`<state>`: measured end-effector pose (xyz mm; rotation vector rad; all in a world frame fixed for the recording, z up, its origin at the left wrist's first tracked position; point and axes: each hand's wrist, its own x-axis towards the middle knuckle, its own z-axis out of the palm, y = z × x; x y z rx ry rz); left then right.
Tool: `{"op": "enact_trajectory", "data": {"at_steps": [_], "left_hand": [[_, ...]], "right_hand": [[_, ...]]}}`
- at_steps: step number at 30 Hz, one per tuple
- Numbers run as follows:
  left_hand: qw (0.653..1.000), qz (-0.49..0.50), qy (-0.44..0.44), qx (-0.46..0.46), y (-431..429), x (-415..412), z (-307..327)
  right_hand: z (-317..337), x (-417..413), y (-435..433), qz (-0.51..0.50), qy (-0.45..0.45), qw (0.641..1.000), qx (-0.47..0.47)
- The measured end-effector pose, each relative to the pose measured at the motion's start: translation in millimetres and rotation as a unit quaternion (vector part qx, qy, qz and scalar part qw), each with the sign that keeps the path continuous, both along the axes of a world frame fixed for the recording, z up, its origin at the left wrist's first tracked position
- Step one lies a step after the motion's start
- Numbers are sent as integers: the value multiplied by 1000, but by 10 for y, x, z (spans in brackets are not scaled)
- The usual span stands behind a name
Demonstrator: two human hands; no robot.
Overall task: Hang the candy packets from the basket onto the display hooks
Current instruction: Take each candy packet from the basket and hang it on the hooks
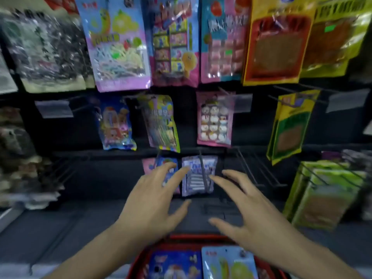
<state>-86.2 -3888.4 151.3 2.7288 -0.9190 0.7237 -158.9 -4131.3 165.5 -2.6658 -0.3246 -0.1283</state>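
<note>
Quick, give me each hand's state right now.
Left hand: open, fingers spread, holding nothing.
Right hand: open, fingers spread, holding nothing.

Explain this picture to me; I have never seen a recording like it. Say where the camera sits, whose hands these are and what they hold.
No machine here: a person wears one wide-angle camera on the head, looking forward and down at their own bare hands. The left hand and right hand are stretched forward with fingers spread and hold nothing. Ahead, a dark rack carries candy packets on display hooks, some bare: a pink packet and, lower, a purple packet. At the bottom, a red basket holds more packets, a blue packet among them.
</note>
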Motion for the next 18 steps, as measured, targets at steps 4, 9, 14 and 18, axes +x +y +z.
{"op": "enact_trajectory", "data": {"at_steps": [4, 9, 14, 18], "left_hand": [[997, -19, 66, 22, -128, -135, -788], [986, -30, 150, 73, -331, -173, -1638], [976, -42, 183, 110, -457, -140, -2276], [963, -31, 229, 140, -512, -169, -2551]], "right_hand": [[-856, -70, -341, -34, 53, 998, 14], [-1802, -55, -630, -100, 154, 983, -6], [-2240, -38, -822, -105, 226, 964, -88], [-2547, -124, -844, -121, 261, 956, -56]]}}
